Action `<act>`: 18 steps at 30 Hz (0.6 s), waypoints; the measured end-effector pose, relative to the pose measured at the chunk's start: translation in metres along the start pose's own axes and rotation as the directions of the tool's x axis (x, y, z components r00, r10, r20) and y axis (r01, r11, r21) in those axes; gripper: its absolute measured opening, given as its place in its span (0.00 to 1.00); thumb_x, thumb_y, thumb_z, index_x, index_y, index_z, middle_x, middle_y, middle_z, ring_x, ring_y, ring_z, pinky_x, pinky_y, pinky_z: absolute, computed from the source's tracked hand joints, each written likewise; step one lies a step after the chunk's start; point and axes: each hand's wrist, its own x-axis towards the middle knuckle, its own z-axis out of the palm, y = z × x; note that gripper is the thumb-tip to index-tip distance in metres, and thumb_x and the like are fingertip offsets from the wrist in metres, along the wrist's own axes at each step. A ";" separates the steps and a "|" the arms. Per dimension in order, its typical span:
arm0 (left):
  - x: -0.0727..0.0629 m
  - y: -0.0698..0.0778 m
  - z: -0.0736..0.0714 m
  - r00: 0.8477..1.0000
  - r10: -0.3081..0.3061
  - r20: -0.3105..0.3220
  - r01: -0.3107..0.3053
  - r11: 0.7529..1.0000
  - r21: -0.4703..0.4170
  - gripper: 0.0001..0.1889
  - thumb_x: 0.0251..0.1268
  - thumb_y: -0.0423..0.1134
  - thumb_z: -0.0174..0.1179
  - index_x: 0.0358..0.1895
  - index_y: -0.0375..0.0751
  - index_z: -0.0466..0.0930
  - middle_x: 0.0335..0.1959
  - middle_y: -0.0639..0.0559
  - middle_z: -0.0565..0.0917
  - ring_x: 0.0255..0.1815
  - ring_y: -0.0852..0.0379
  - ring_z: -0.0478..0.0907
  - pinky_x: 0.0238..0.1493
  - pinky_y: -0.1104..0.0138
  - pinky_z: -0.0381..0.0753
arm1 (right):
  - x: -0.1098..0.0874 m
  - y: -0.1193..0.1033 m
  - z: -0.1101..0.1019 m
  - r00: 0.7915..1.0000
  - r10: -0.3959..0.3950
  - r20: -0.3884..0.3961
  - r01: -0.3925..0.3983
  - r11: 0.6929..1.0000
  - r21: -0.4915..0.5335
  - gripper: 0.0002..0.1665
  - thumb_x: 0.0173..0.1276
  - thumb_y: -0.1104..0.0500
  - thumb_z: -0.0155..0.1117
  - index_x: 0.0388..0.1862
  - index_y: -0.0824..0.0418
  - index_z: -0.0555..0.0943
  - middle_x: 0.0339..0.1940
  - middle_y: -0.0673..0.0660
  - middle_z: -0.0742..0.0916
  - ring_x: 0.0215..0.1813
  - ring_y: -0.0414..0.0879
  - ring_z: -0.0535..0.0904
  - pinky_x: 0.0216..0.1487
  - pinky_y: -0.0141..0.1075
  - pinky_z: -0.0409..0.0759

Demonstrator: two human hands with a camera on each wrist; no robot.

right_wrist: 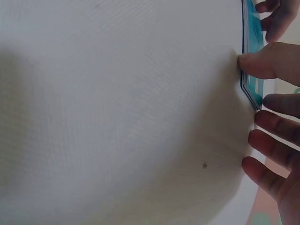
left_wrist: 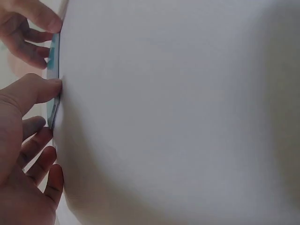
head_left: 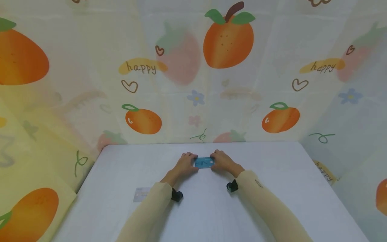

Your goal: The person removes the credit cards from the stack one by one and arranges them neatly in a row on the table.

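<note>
A blue VIP card (head_left: 204, 163) with a chip at its right end lies near the far side of the white table. My left hand (head_left: 185, 163) pinches its left end between thumb and index finger. At the opposite end, my right hand (head_left: 223, 161) grips it the same way. In the right wrist view the edge of the blue card (right_wrist: 255, 37) shows dark and pale layers, like cards stacked flush. The left wrist view catches the same card (left_wrist: 51, 56) nearly edge-on, thumbs along its near side and the other fingers by the tabletop.
A pale grey card (head_left: 140, 194) lies on the white table (head_left: 205, 215) nearer the body, partly covered by the left sleeve (head_left: 148, 215). Behind the table's far edge hangs a fruit-patterned curtain (head_left: 181, 111), which also runs along both sides.
</note>
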 end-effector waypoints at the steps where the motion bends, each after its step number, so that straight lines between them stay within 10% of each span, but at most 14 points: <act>1: 0.001 0.000 0.000 1.000 0.004 0.000 -0.004 1.000 -0.001 0.31 0.56 0.45 0.69 0.65 0.43 0.74 0.62 0.44 0.74 0.61 0.47 0.68 0.64 0.54 0.70 | 0.000 0.000 -0.001 1.000 0.000 0.004 0.000 1.000 -0.003 0.33 0.57 0.56 0.72 0.61 0.65 0.77 0.53 0.61 0.79 0.54 0.53 0.74 0.61 0.46 0.73; 18: 0.007 0.005 -0.010 0.994 -0.032 0.104 0.034 0.999 -0.015 0.28 0.56 0.44 0.68 0.63 0.45 0.76 0.60 0.47 0.73 0.58 0.50 0.66 0.64 0.55 0.70 | 0.008 -0.003 -0.001 0.996 0.059 0.073 -0.061 0.998 0.032 0.33 0.58 0.53 0.73 0.62 0.61 0.77 0.52 0.58 0.77 0.53 0.50 0.72 0.62 0.45 0.73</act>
